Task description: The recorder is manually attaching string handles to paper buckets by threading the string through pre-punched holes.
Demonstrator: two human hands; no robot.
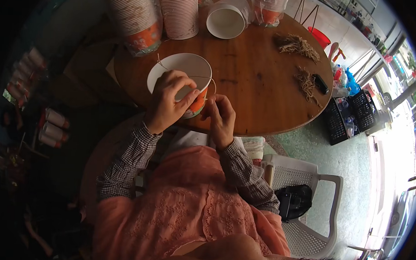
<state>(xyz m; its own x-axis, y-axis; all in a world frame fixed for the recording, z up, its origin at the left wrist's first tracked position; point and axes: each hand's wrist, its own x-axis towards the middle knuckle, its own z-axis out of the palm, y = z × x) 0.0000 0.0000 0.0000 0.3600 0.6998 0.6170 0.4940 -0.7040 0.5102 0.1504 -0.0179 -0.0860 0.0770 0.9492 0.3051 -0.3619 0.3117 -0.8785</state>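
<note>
A white paper bucket (177,61) with an orange printed outside stands near the table's front edge, its open mouth facing up. Thin twine (201,77) crosses the mouth from a knotted end at the far left of the rim to the right side, where it loops down the outer wall. My left hand (170,99) is curled over the near rim, gripping the bucket, thumb toward the right; some of its fingers are hidden. Just outside the bucket's right wall, the fingertips of my right hand (223,119) are pinched together on the twine's loop.
Tall nested stacks of paper buckets (177,14) line the table's far side, beside a bucket lying on its side (225,21). Twine bundles (297,47) and a black object (320,83) lie at the right. A white chair (327,193) holds a black bag (295,202).
</note>
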